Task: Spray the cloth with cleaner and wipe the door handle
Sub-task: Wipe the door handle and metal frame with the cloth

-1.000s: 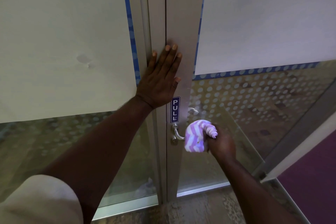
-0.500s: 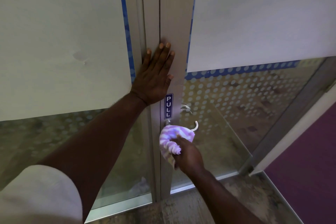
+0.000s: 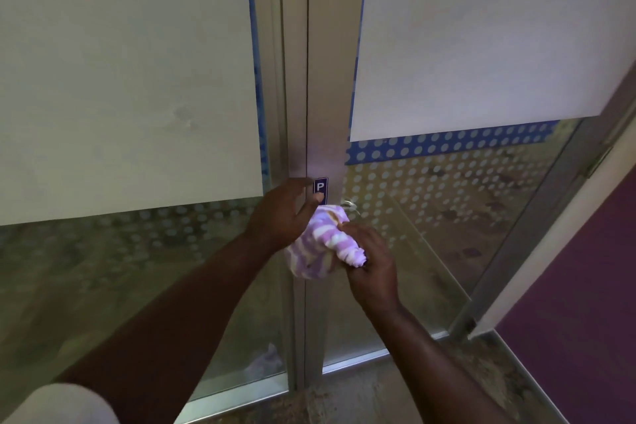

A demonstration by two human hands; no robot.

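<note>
Lowered from the door frame, the left hand is now cupped against the striped cloth, covering most of the sign. Bunched lengthwise toward lower right, the cloth is gripped closed by the right hand. Little of the door handle is seen.

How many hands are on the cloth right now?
2. The right hand grips the twisted end of the striped cloth from the right; the left hand meets it from the upper left, below the door sign. The handle is mostly hidden.
</note>
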